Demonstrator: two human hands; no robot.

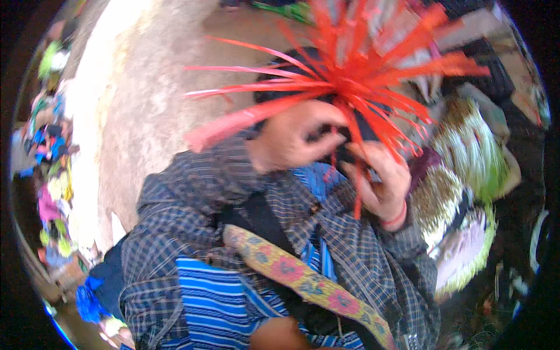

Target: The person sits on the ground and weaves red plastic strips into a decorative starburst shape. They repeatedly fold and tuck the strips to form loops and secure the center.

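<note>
Left hand [294, 137] and right hand [385, 172] are close together by the bunched middle of the red plastic strips [345, 81], which fan out far, left and right. Blur hides how tight each grips; loose fingers might let strips slip.

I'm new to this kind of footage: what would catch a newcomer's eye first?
Probably the burst of bright red strips at upper middle, fanning out around and above the left hand and right hand. Next, a yellow band with pink flowers slants across the person's clothing at lower middle, and a pale, green-edged bundle lies at the right.
</note>
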